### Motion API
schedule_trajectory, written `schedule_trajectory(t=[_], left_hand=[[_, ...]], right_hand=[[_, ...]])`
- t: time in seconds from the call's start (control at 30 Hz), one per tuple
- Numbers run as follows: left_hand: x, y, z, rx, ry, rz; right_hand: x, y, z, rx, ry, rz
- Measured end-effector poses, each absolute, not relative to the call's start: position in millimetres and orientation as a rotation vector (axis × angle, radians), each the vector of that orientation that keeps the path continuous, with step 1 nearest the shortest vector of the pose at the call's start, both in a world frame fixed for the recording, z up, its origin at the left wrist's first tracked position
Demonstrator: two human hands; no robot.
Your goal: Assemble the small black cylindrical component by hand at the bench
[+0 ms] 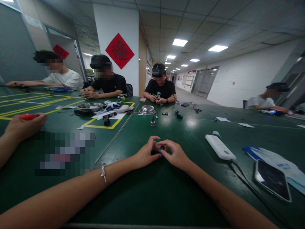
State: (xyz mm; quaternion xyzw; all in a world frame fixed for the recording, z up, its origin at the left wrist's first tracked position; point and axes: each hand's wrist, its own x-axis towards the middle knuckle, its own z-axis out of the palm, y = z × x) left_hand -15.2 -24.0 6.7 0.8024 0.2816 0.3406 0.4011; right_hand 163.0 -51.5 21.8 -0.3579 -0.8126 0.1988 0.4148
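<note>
My left hand (145,153) and my right hand (174,154) rest on the dark green table (152,190), fingertips meeting in a pinch at the middle. Between them sits a small dark part with a blue tip (159,152), too small to name. Both hands have their fingers curled together round it. A silver bracelet (103,174) circles my left wrist. A small metal cylinder (152,122) stands on the table well beyond my hands.
A white power bank (220,147) with a cable, a phone (272,180) and a white-blue sheet (277,161) lie at my right. Metal bowls (147,110) and small parts lie farther off. Another person's hand (25,125) holds something red at the left. Several people sit around the table.
</note>
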Motion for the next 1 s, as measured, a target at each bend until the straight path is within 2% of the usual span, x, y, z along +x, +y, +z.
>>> schedule_trajectory(t=[0.43, 0.73, 1.0], left_hand=[[-14.6, -27.1, 11.9, 2.171, 0.792, 0.851], [-14.0, -27.0, 13.3, 2.137, 0.769, 0.833], [-14.1, -26.5, 11.3, 2.221, 0.819, 0.831]], right_hand=[[148.0, -54.4, 20.6, -1.168, -1.975, 0.352], [155.7, -56.1, 19.9, -1.032, -2.088, 0.208], [154.6, -52.5, 18.3, -1.290, -2.032, 0.203]])
